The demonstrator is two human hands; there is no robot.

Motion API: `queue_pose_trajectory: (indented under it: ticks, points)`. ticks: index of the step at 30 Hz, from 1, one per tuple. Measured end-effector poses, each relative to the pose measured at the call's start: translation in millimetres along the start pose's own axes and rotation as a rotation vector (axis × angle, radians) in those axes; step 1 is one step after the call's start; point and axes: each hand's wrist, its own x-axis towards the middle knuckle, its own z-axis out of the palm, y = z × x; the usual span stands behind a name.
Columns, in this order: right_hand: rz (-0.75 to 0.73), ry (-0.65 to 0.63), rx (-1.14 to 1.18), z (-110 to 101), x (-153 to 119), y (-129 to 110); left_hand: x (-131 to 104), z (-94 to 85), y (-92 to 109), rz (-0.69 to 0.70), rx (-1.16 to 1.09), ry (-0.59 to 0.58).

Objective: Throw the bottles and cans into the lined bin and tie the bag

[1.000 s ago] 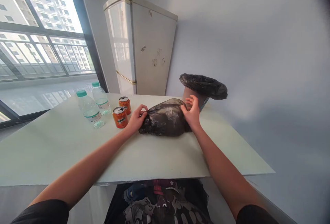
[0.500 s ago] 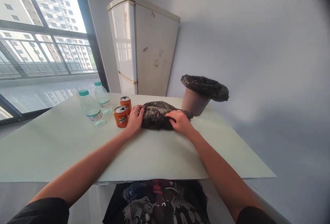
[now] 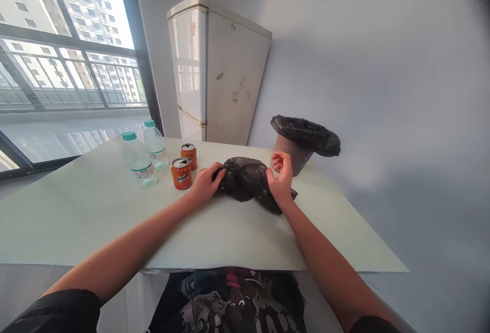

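Note:
A black plastic garbage bag point(image 3: 247, 180), bunched and wrinkled, lies on the white table in front of me. My left hand point(image 3: 209, 182) pinches a gathered part of it at its left end. At the bag's right side, my right hand point(image 3: 280, 182) grips the plastic between thumb and curled fingers. What is inside the bag is hidden. Close to the left hand stand two orange soda cans, a nearer can point(image 3: 181, 173) and a farther can point(image 3: 189, 156), both with opened tops.
Two clear plastic bottles with green caps, a nearer bottle point(image 3: 140, 162) and a farther bottle point(image 3: 156, 146), stand left of the cans. A bin point(image 3: 293, 153) lined with black plastic sits at the table's point(image 3: 214, 243) back right. Behind is a white refrigerator point(image 3: 233, 72).
The bag's opening has been drawn together and its pale inside no longer shows. My left hand has shifted slightly right; my right hand has turned upward with its grip at the bag's right side.

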Motion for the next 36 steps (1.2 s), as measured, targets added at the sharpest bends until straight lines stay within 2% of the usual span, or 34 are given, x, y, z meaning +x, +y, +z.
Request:
queue_pose_trajectory:
  ticks: [2, 4, 5, 8, 11, 15, 17, 19, 22, 24, 28, 31, 33, 36]
  points:
    - [-0.337, 0.0, -0.081, -6, 1, -4, 0, -2.0, 1, -0.007, -0.016, 0.005]
    - [-0.532, -0.143, -0.076, -6, -1, -13, -1, -1.8, 4, 0.003, -0.029, -0.026]
    - [-0.542, -0.233, -0.081, -4, -3, -18, -2, -1.2, 5, 0.013, -0.038, -0.048]
    - [-0.435, -0.462, -0.191, 10, -9, -28, -6, 0.9, 10, 0.042, -0.056, -0.101]
    - [-0.418, -0.568, -0.321, 20, -14, -26, -8, 1.3, 12, 0.019, -0.043, -0.105]
    - [-0.291, -0.509, -0.235, 18, -12, -21, -7, 0.0, 13, 0.04, -0.06, -0.097]
    - [-0.228, -0.47, -0.16, 17, -11, -21, -7, -1.0, 16, 0.121, -0.089, -0.035]
    - [-0.219, -0.491, -0.121, 18, -11, -23, -7, -1.5, 20, 0.221, -0.124, -0.007]
    - [-0.241, -0.601, -0.068, 24, -16, -25, -9, 1.0, 28, 0.32, -0.217, -0.111]
    - [-0.285, -0.666, -0.011, 28, -21, -27, -11, 5.4, 32, 0.33, -0.31, -0.193]
    - [-0.447, -0.724, 0.13, 31, -26, -30, -17, 15.8, 35, 0.198, -0.416, -0.229]
    - [-0.451, -0.716, 0.202, 27, -24, -35, -18, 20.1, 31, 0.07, -0.38, -0.28]
    - [-0.429, -0.718, 0.238, 23, -22, -39, -17, 20.9, 27, 0.101, -0.31, -0.327]
    - [-0.407, -0.698, 0.33, 16, -19, -43, -14, 20.2, 23, 0.226, -0.219, -0.383]
